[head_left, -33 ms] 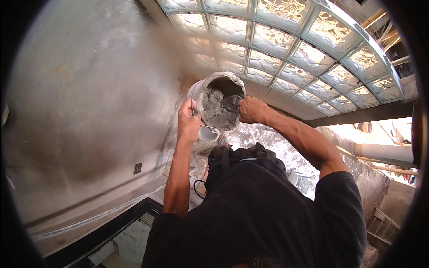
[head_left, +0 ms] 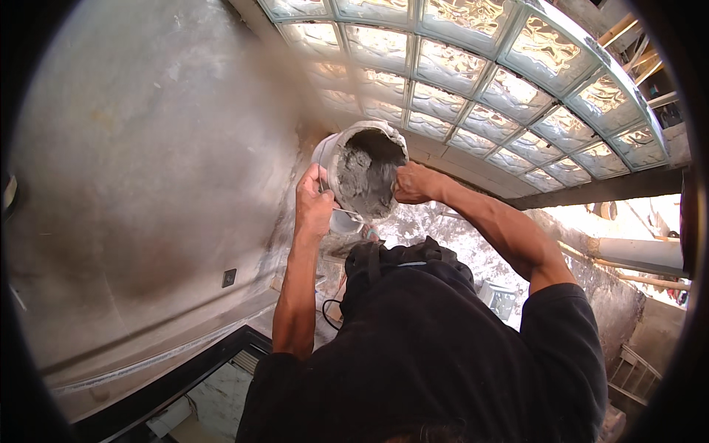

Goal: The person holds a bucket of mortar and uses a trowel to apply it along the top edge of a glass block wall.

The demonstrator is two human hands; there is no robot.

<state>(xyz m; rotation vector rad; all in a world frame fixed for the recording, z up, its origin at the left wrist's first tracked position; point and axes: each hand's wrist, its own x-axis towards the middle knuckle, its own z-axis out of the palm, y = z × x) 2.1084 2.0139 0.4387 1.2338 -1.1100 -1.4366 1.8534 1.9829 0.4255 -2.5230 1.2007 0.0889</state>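
Note:
A white bucket (head_left: pixel 325 153) is tilted so its mouth faces me, with rough grey residue along its rim. Wet grey mortar (head_left: pixel 360 181) lies inside, lumpy on the left and smeared by motion on the right. My left hand (head_left: pixel 315 203) is closed on the bucket's left side, where its thin wire handle (head_left: pixel 347 214) shows. At the right rim, my right hand (head_left: pixel 416 183) makes a fist partly over the opening. Whatever the right fingers hold is hidden.
A smooth grey wall (head_left: pixel 148 162) with a small dark wall box (head_left: pixel 229 277) rises at left. Curved glass blocks (head_left: pixel 450 70) stand ahead above a ledge. Below the bucket is another pale container (head_left: pixel 346 223). A black frame (head_left: pixel 170 380) lies lower left.
The mortar on the right of the bucket has shifted and now looks blurred, showing more of the dark inner wall. Both hands and the bucket have hardly moved.

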